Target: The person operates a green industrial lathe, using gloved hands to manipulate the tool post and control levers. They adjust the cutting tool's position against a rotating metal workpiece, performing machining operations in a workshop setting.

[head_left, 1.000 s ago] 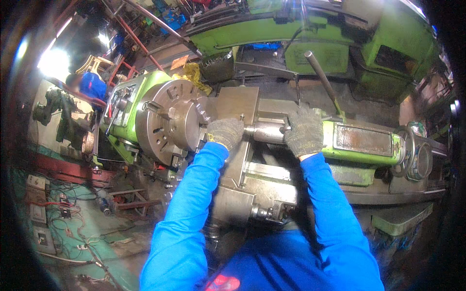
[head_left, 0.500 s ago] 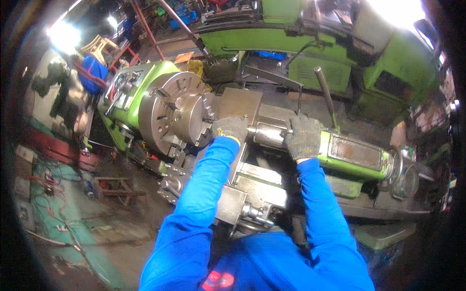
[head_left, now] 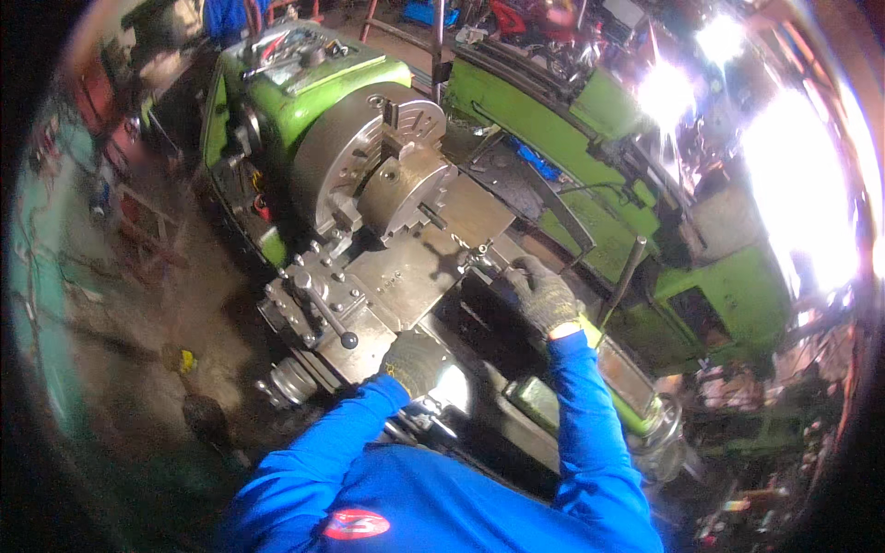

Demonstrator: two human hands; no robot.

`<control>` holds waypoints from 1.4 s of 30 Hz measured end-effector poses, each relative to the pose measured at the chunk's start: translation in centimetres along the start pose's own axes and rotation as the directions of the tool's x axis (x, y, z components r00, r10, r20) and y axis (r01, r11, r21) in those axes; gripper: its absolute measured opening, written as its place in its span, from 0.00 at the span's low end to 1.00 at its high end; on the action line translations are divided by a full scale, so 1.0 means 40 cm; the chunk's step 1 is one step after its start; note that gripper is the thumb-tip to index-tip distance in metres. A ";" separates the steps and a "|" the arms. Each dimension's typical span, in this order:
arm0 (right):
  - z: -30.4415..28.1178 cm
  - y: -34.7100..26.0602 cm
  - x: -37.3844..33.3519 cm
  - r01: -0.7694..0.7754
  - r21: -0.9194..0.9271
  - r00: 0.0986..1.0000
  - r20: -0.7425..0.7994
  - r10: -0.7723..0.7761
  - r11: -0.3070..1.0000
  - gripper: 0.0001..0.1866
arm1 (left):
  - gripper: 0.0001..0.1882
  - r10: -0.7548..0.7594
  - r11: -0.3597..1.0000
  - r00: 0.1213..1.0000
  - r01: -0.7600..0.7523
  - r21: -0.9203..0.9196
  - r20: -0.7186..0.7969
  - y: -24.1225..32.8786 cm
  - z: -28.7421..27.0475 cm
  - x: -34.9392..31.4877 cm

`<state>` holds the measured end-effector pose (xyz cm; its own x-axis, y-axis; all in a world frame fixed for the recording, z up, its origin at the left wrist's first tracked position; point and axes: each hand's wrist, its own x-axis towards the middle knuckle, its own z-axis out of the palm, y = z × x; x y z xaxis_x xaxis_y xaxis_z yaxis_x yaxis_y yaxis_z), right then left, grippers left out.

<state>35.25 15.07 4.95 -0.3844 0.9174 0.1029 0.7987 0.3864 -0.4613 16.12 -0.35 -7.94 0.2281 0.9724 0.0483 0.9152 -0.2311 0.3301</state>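
A green metal lathe (head_left: 286,88) lies in front of me. Its round steel faceplate (head_left: 336,147) carries a jawed chuck (head_left: 401,189). My left hand (head_left: 415,361), in a dark grey knit glove, is curled at the front of the carriage (head_left: 392,276); whatever its fingers hold is hidden. My right hand (head_left: 546,295), gloved alike, has its fingers bent over the front of the tailstock (head_left: 613,364). Just ahead of those fingers, small metal parts (head_left: 475,253) stick out toward the chuck. Left of my left hand stands a toolpost lever (head_left: 327,313) with a black knob.
Tools lie on the headstock top. An upright steel lever (head_left: 627,272) rises beyond my right hand. Behind the lathe stands another green machine (head_left: 525,120). A tailstock handwheel (head_left: 664,429) is at the right end. Bright lights glare at the upper right.
My view has turned, so the lathe slants more steeply. My left hand has come back from beside the chuck to the carriage's front. My right hand has stayed by the tailstock, its grip shifted.
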 end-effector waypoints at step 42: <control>0.146 -0.124 0.227 -0.080 -0.458 0.928 0.290 0.234 0.885 0.24 | 0.13 -0.033 0.990 0.994 0.047 -0.136 0.101 -0.028 -0.002 -0.029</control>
<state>25.08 20.91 3.04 -0.3039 0.9141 -0.2684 0.9500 0.3120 -0.0132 14.82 -1.23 -8.28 0.2299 0.9715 -0.0583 0.8714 -0.1788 0.4568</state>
